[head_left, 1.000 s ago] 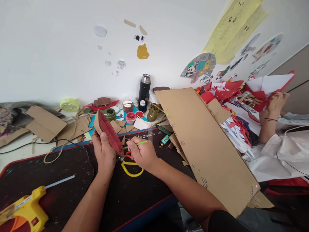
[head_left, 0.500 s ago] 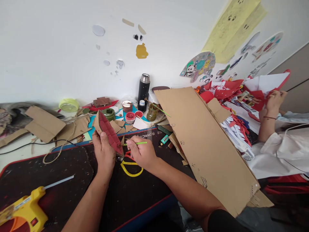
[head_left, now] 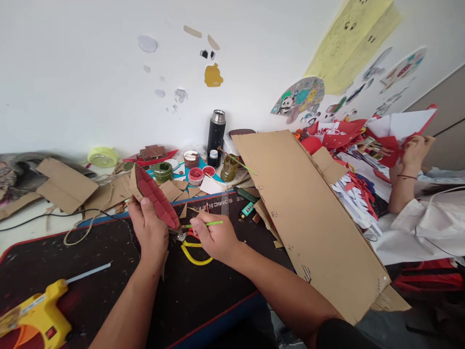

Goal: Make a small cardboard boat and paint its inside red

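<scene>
The left hand [head_left: 148,232] grips a red-painted cardboard piece [head_left: 154,196] at centre frame, tilted up-left; the right hand [head_left: 214,237] pinches a thin green brush [head_left: 203,224] whose tip meets the piece's lower end. Yellow scissors [head_left: 194,254] lie just below on the black mat [head_left: 90,252]. Beyond, paint jars [head_left: 198,174] and a black flask [head_left: 217,132] stand by the wall.

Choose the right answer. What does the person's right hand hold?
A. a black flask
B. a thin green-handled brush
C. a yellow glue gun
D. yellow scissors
B: the right hand pinches a thin green-handled brush whose tip meets the red-painted cardboard piece held in the left hand.
</scene>
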Action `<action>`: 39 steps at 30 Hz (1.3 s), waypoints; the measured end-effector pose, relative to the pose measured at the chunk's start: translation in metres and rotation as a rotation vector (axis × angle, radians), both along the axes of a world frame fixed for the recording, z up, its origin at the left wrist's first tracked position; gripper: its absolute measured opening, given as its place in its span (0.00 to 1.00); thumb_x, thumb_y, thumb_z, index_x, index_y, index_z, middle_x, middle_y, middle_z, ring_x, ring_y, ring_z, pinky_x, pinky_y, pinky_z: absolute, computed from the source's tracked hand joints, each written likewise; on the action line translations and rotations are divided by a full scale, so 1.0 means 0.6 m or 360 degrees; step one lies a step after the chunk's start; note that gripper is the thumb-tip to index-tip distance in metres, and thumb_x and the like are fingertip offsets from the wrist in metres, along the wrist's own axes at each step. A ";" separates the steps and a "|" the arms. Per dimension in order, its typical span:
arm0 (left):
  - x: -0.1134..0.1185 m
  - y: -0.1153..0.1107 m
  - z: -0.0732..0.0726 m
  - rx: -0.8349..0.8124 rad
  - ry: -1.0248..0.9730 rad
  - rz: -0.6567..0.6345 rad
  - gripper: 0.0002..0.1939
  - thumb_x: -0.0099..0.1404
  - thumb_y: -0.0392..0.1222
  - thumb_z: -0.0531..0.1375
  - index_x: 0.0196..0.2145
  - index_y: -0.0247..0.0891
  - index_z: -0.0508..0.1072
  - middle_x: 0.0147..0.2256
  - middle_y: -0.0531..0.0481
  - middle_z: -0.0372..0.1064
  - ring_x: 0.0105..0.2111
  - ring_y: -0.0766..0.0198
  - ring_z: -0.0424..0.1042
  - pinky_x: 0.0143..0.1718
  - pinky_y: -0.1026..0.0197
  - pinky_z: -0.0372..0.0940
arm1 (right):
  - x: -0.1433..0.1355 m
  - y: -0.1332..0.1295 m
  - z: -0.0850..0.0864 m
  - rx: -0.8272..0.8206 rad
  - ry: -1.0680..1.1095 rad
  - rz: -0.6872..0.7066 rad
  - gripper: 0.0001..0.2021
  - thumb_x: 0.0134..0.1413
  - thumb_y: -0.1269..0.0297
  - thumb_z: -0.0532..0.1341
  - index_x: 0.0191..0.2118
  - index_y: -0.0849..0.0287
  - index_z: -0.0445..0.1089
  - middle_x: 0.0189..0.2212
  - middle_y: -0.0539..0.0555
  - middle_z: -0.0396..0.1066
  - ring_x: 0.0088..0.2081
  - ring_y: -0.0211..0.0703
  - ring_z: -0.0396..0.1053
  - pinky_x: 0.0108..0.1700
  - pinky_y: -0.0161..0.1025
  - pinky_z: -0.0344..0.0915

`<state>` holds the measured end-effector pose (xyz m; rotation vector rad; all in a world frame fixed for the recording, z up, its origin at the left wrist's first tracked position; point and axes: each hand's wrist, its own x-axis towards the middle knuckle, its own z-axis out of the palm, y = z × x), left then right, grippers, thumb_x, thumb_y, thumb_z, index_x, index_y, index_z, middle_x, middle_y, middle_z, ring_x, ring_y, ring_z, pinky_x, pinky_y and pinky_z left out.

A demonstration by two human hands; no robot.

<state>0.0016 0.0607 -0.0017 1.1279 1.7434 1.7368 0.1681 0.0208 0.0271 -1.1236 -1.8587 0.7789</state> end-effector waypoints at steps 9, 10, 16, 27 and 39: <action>0.001 -0.001 0.005 -0.0006 -0.0057 0.0026 0.30 0.80 0.61 0.52 0.66 0.37 0.69 0.66 0.33 0.68 0.65 0.45 0.67 0.73 0.44 0.54 | 0.007 0.001 0.002 -0.0075 0.0053 -0.0040 0.24 0.80 0.49 0.50 0.32 0.54 0.68 0.25 0.50 0.72 0.29 0.41 0.73 0.35 0.35 0.65; 0.001 -0.001 0.005 -0.0009 -0.0067 0.0027 0.30 0.80 0.61 0.52 0.66 0.37 0.70 0.66 0.33 0.68 0.66 0.45 0.67 0.73 0.45 0.54 | 0.008 0.001 0.002 -0.0089 0.0057 -0.0044 0.24 0.80 0.49 0.50 0.32 0.54 0.68 0.24 0.50 0.72 0.29 0.41 0.73 0.34 0.35 0.65; 0.002 -0.002 0.006 0.0022 -0.0072 0.0019 0.30 0.80 0.62 0.52 0.65 0.37 0.70 0.66 0.34 0.68 0.65 0.45 0.67 0.72 0.45 0.54 | 0.011 0.006 0.001 -0.0129 0.0083 -0.0056 0.23 0.79 0.49 0.51 0.32 0.53 0.67 0.19 0.48 0.68 0.27 0.42 0.73 0.32 0.35 0.65; 0.002 -0.001 -0.006 -0.0020 -0.0033 0.0022 0.33 0.79 0.65 0.52 0.63 0.35 0.71 0.60 0.34 0.72 0.62 0.45 0.68 0.71 0.45 0.55 | 0.001 0.031 0.009 -0.0100 0.0112 -0.0123 0.24 0.80 0.48 0.51 0.34 0.54 0.71 0.18 0.48 0.69 0.26 0.43 0.75 0.35 0.35 0.68; -0.001 0.002 -0.009 -0.0042 -0.0120 0.0052 0.31 0.79 0.63 0.53 0.65 0.37 0.70 0.65 0.35 0.69 0.64 0.47 0.67 0.71 0.47 0.55 | 0.012 0.021 -0.002 -0.0150 0.0097 -0.0148 0.26 0.81 0.46 0.49 0.34 0.54 0.71 0.17 0.48 0.68 0.24 0.42 0.74 0.32 0.35 0.67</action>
